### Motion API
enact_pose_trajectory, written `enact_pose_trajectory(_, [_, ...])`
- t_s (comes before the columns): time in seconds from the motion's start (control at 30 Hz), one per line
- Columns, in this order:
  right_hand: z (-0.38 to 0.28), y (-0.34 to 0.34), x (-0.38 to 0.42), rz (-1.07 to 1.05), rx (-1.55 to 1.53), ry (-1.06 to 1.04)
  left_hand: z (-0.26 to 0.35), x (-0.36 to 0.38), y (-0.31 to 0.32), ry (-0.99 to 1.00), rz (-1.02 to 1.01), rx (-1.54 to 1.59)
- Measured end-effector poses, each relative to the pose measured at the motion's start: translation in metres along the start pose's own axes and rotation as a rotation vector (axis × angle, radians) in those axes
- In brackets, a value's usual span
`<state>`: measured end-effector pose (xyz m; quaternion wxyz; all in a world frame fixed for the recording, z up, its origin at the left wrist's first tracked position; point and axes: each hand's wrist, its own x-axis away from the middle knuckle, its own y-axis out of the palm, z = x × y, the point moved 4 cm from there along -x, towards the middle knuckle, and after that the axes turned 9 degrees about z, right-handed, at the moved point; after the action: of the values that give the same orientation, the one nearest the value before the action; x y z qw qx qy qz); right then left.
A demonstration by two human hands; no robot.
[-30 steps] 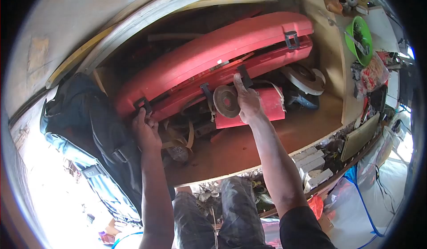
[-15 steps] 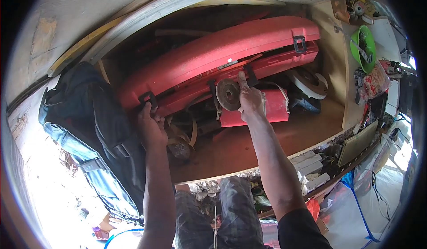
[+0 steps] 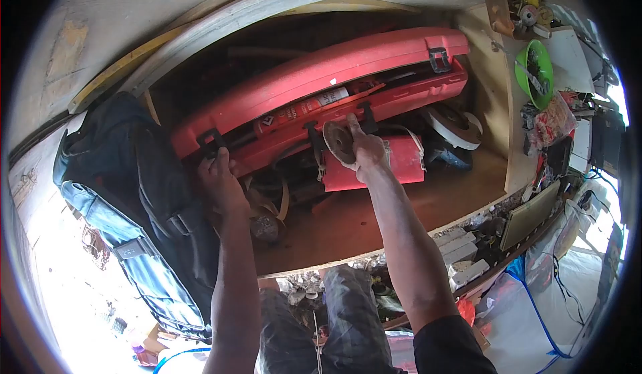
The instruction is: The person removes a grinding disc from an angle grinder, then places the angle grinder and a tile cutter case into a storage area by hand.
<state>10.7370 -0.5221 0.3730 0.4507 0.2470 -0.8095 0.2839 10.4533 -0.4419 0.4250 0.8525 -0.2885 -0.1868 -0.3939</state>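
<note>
A long red plastic case (image 3: 267,100) lies in the wooden compartment with its lid partly raised. Inside the gap a red labelled tube (image 3: 301,112) shows. My left hand (image 3: 224,181) is closed at the case's left end, fingers on the black latch (image 3: 211,140) and lid edge. In my right hand (image 3: 369,157) is a round, worn grinding disc (image 3: 339,143), pinched at its right side with the thumb up. That hand is at the front of the case, between its black latches. Just below it lies a smaller red box (image 3: 404,163).
A dark backpack (image 3: 160,200) stands along the left side. White tape-like rolls (image 3: 455,127) lie at the compartment's right. Straps and a cylindrical piece (image 3: 264,227) sit near the left front. On the right are a green bowl (image 3: 535,73) and a board (image 3: 528,217).
The lid gap has widened, exposing more of the red tube. My left hand stays at the latch. The disc, still in my right hand, has turned more edge-on. The view has shifted slightly.
</note>
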Motion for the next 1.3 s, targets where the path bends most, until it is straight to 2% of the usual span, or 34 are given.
enact_pose_trajectory(0.07, [-0.005, 0.0, 0.008, -0.028, 0.02, 0.049, -0.011, -0.013, -0.002, 0.167, 0.016, 0.035])
enact_pose_trajectory(0.2, [-0.019, 0.001, 0.027, 0.052, 0.047, 0.028, 0.005, -0.008, 0.004, 0.211, -0.003, -0.201])
enact_pose_trajectory(0.3, [-0.012, -0.003, 0.017, 0.047, 0.107, -0.061, 0.007, -0.013, 0.008, 0.24, 0.028, -0.139])
enact_pose_trajectory(0.37, [-0.013, -0.009, 0.007, 0.16, 0.408, -0.322, 0.011, -0.013, 0.009, 0.311, 0.049, -0.286])
enact_pose_trajectory(0.5, [-0.019, -0.018, 0.011, 0.192, 0.491, -0.368, 0.002, 0.0, 0.015, 0.28, 0.039, -0.125])
enact_pose_trajectory(0.57, [-0.026, -0.021, 0.012, 0.184, 0.702, -0.488, 0.003, 0.001, 0.018, 0.304, -0.102, -0.167])
enact_pose_trajectory(0.7, [-0.029, -0.032, 0.02, 0.061, 0.659, -0.423, 0.008, 0.016, 0.022, 0.292, -0.044, -0.244])
enact_pose_trajectory(0.77, [-0.038, -0.03, 0.022, 0.001, 0.879, -0.541, 0.001, 0.024, 0.028, 0.455, -0.084, -0.167])
enact_pose_trajectory(0.8, [-0.043, -0.03, 0.026, 0.0, 0.879, -0.542, -0.002, 0.028, 0.031, 0.455, -0.083, -0.166])
enact_pose_trajectory(0.87, [-0.061, -0.03, 0.039, -0.011, 0.812, -0.682, 0.01, 0.049, 0.039, 0.961, -0.207, -0.042])
enact_pose_trajectory(0.9, [-0.073, -0.028, 0.047, -0.012, 0.812, -0.682, 0.009, 0.05, 0.035, 0.961, -0.206, -0.042])
enact_pose_trajectory(0.97, [-0.1, -0.019, 0.057, 0.081, 1.145, -0.929, -0.002, 0.058, 0.04, 1.278, -0.244, -0.983])
enact_pose_trajectory(1.03, [-0.107, -0.019, 0.037, 0.031, 1.216, -0.958, 0.0, 0.057, 0.044, 1.283, -0.271, -0.961])
enact_pose_trajectory(1.1, [-0.11, -0.013, 0.033, -0.067, 1.51, -1.106, 0.004, 0.059, 0.052, 1.282, -0.297, -0.94])
enact_pose_trajectory(1.13, [-0.111, -0.016, 0.027, -0.106, 1.576, -0.983, 0.004, 0.065, 0.06, 1.261, -0.44, -0.814])
enact_pose_trajectory(1.17, [-0.113, -0.014, 0.032, -0.105, 1.58, -0.982, 0.004, 0.072, 0.068, 1.233, -0.577, -0.683])
enact_pose_trajectory(1.2, [-0.113, -0.013, 0.037, -0.118, 1.635, -0.969, 0.0, 0.076, 0.075, 1.228, -0.576, -0.679])
enact_pose_trajectory(1.27, [-0.11, -0.016, 0.039, -0.124, 1.695, -0.955, -0.008, 0.088, 0.089, 1.389, -0.607, -0.732])
enact_pose_trajectory(1.3, [-0.106, -0.018, 0.036, -0.122, 1.713, -0.977, -0.01, 0.089, 0.091, 1.388, -0.607, -0.727])
